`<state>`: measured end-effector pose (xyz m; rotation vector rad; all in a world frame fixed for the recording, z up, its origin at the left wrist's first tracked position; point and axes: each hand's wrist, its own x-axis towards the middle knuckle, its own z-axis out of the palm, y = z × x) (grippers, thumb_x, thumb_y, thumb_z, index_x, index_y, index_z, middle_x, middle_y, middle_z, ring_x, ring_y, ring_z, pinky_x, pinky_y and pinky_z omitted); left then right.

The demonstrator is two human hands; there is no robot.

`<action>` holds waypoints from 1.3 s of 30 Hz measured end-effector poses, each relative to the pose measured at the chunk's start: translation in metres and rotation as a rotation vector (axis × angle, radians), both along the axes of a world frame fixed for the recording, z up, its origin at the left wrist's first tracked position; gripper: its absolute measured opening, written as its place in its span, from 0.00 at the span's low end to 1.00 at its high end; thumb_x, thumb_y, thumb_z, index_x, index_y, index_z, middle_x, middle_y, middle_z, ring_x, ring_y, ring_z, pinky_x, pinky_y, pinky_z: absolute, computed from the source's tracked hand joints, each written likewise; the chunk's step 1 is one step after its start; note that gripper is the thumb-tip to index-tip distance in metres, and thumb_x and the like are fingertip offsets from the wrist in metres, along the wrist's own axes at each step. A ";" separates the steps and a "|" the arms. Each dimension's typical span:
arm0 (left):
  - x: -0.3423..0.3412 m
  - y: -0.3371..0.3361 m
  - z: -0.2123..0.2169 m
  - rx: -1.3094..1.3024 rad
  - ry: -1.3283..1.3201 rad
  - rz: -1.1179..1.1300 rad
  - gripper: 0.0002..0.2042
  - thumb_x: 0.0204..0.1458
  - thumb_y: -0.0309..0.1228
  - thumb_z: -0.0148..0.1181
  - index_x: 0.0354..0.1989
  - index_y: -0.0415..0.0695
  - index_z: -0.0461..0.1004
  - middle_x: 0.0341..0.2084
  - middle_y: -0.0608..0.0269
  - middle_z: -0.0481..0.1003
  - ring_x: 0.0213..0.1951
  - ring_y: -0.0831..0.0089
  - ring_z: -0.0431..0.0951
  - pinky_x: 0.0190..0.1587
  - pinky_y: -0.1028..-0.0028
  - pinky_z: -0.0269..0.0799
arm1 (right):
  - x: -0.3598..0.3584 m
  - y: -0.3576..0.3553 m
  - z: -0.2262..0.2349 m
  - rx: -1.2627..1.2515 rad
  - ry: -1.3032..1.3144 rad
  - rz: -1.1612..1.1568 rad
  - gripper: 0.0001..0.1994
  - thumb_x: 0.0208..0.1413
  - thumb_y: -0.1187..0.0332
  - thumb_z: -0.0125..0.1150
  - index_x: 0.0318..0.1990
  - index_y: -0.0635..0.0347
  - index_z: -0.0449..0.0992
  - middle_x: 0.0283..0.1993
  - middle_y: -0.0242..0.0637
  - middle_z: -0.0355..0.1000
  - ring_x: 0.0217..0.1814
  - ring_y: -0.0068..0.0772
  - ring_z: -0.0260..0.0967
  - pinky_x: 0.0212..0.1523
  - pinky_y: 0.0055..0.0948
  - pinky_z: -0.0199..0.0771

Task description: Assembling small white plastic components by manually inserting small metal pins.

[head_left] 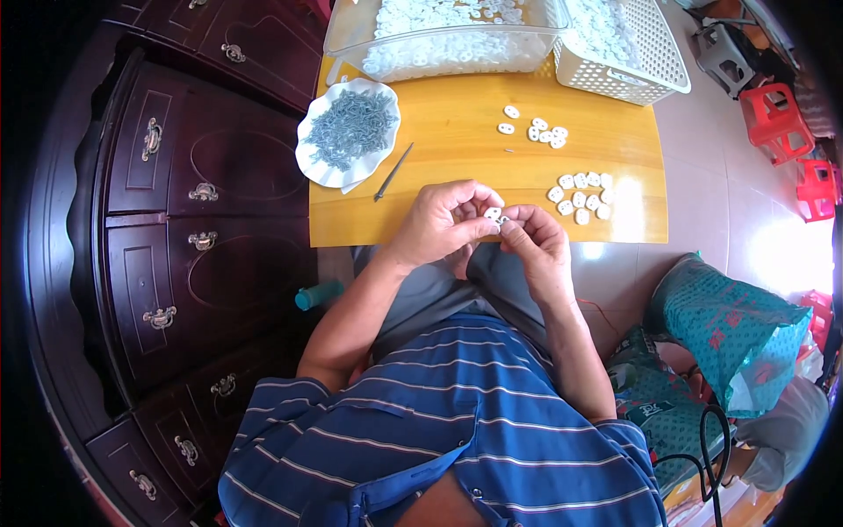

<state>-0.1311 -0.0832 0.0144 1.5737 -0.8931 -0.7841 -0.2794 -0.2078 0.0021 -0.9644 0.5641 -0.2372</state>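
Above the table's near edge, my left hand (439,224) pinches a small white oval piece with two holes (493,212) between thumb and fingers. My right hand (540,241) meets it from the other side, its thumb and fingertips closed at the piece's lower edge. Something tiny and shiny shows between the fingertips, too small to name. On the table to the right lies a cluster of similar white pieces (580,195), with a smaller group (546,133) farther back. A dark pointed tool (393,173) rests left of my hands.
A scalloped white plate (392,132) of small grey pins stands at the left. Behind are a clear bin (457,37) and a white perforated basket (619,85), both holding white pieces. Dark drawers (158,193) border the left; teal bags (729,325) stand on the right.
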 end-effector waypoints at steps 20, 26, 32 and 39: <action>-0.004 0.003 -0.001 0.038 0.155 -0.010 0.12 0.52 0.23 0.73 0.45 0.38 0.83 0.31 0.71 0.81 0.33 0.86 0.77 0.38 0.83 0.73 | -0.002 -0.001 -0.009 -0.090 -0.045 0.003 0.07 0.65 0.74 0.64 0.49 0.64 0.78 0.39 0.29 0.79 0.36 0.15 0.72 0.39 0.17 0.73; -0.004 0.002 -0.004 0.010 0.140 0.000 0.12 0.52 0.23 0.74 0.45 0.37 0.83 0.32 0.71 0.82 0.33 0.86 0.77 0.38 0.82 0.74 | -0.002 0.002 -0.008 -0.025 -0.071 -0.065 0.08 0.64 0.75 0.64 0.49 0.65 0.78 0.39 0.30 0.80 0.36 0.16 0.73 0.39 0.17 0.73; -0.001 0.002 -0.003 0.000 0.066 -0.038 0.12 0.52 0.23 0.73 0.44 0.38 0.84 0.31 0.70 0.81 0.34 0.84 0.77 0.39 0.80 0.74 | -0.004 -0.003 -0.017 -0.045 -0.032 0.014 0.08 0.65 0.72 0.65 0.48 0.64 0.79 0.39 0.30 0.80 0.36 0.17 0.74 0.39 0.18 0.74; -0.002 0.001 0.010 0.014 -0.118 -0.106 0.13 0.50 0.24 0.73 0.45 0.41 0.83 0.32 0.63 0.79 0.35 0.74 0.79 0.39 0.76 0.75 | -0.005 -0.005 -0.019 0.039 -0.051 0.084 0.09 0.67 0.67 0.63 0.47 0.62 0.81 0.40 0.32 0.81 0.39 0.19 0.76 0.43 0.21 0.76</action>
